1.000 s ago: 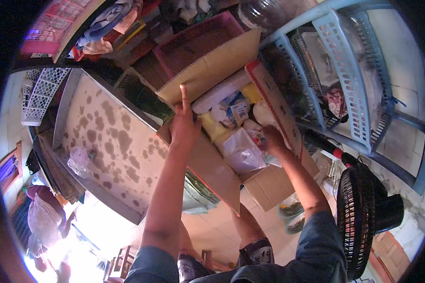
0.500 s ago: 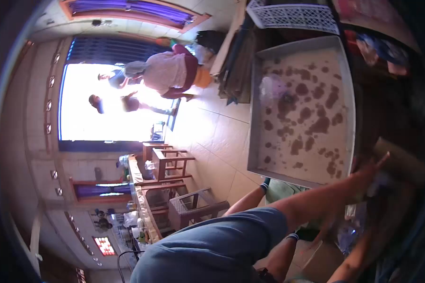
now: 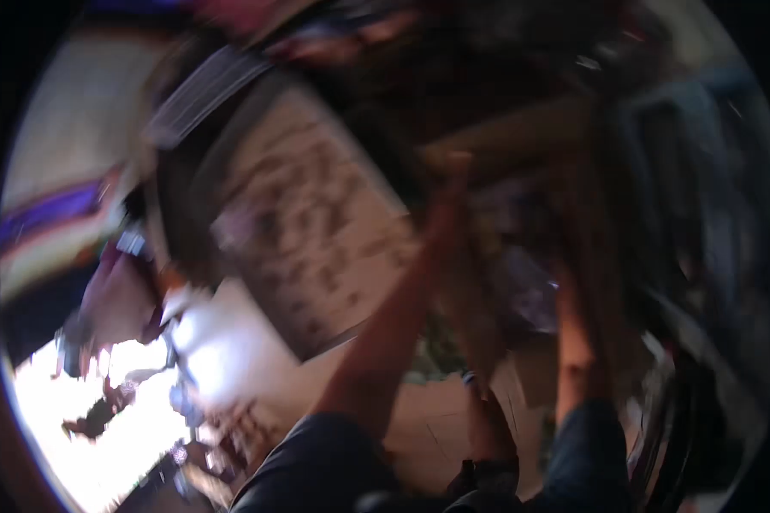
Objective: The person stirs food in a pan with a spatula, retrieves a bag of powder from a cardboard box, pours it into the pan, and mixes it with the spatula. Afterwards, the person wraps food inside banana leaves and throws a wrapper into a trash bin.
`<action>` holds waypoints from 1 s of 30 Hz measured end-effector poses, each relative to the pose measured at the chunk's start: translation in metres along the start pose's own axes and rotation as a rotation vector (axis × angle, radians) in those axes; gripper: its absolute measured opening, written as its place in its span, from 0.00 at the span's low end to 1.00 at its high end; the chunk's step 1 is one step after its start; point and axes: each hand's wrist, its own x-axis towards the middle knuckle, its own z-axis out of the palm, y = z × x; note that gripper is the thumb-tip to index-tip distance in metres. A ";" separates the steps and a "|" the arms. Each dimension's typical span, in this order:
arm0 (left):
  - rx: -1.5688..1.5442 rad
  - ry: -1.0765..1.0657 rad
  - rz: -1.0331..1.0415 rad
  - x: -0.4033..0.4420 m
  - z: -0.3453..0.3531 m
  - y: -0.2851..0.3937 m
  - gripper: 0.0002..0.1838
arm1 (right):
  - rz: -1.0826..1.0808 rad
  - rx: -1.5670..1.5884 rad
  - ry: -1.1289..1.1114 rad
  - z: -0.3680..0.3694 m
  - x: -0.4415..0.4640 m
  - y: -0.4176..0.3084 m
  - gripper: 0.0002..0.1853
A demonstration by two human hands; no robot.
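Motion blur smears the whole head view. My left hand point(image 3: 451, 190) is at the near-left edge of a brown cardboard box point(image 3: 509, 128), its thumb along the rim and its fingers apparently round the side. Clear plastic packaging point(image 3: 529, 286) shows in or against the box between my arms. My right hand point(image 3: 566, 256) reaches to the right side of the plastic and the box. Its fingers are lost in shadow and blur, so their hold cannot be made out.
On the left lies a large shallow tray point(image 3: 383, 184) with dark patches across its base. A white plastic basket point(image 3: 207, 92) stands beyond it. Another person point(image 3: 121, 295) is near the bright doorway at far left. Tiled floor point(image 3: 239, 321) and bluish shelving or frames point(image 3: 701, 145) are also visible.
My view has swung to the right and rotated, so tray and doorway now appear farther left. Both arms and the cardboard box have come nearer the middle of the view.
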 end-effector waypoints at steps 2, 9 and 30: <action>-0.085 0.069 0.123 0.009 0.006 -0.005 0.43 | 0.052 0.055 -0.003 -0.018 -0.019 -0.006 0.20; 0.175 -0.181 -0.133 0.007 -0.019 0.052 0.52 | 0.237 0.032 -0.327 -0.072 -0.106 -0.003 0.16; 0.266 -0.100 -0.128 0.015 -0.011 0.022 0.57 | 0.224 -0.322 0.287 0.082 0.017 -0.060 0.35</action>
